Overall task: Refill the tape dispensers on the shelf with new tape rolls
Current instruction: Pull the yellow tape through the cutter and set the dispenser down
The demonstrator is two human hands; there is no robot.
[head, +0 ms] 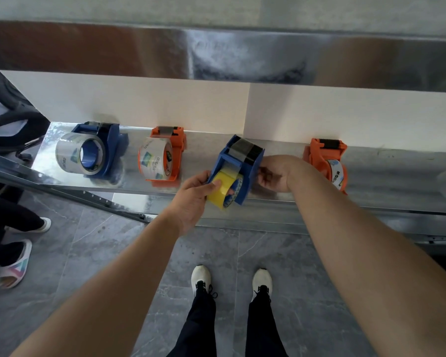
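Black trousers, 2 white sneakers with black laces

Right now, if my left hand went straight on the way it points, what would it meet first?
The yellow tape roll, which your left hand is pinching; directly beyond it is the blue dispenser that the roll sits in.

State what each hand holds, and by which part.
The left hand pinches the yellow tape roll at its outer rim. The right hand grips the blue plastic tape dispenser around that roll by its right side wall.

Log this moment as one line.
left hand: grips yellow tape roll | right hand: holds blue dispenser | roll: partly in dispenser
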